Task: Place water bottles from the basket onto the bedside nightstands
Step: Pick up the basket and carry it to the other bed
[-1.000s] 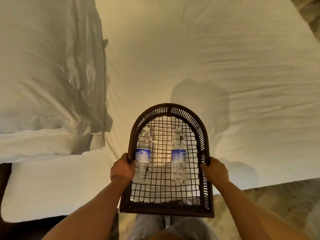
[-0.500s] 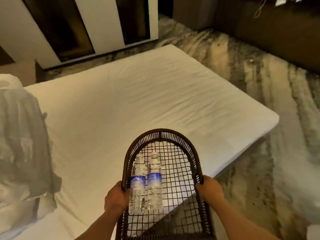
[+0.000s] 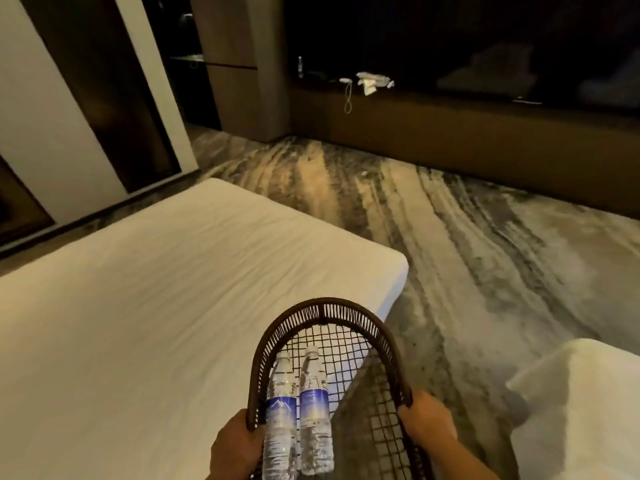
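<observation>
I carry a dark wicker basket [image 3: 325, 308] with a mesh bottom in front of me, over the bed's corner. My left hand [image 3: 237, 445] grips its left rim and my right hand [image 3: 426, 422] grips its right rim. Two clear water bottles with blue labels lie side by side against the basket's left wall, caps pointing away from me: the left bottle [image 3: 280, 414] and the right bottle [image 3: 313, 407]. No nightstand is in view.
A white bed [image 3: 156, 306] fills the left. Patterned carpet [image 3: 467, 254] stretches ahead and right. A pale upholstered seat [image 3: 581, 393] stands at the right edge. A dark low bench with white items [image 3: 372, 81] runs along the far wall; wall panels [image 3: 45, 109] stand left.
My view has swung from the pillows and bed toward the bed's foot and the carpet. The two bottles rolled together to the basket's left side. Both hands kept their hold.
</observation>
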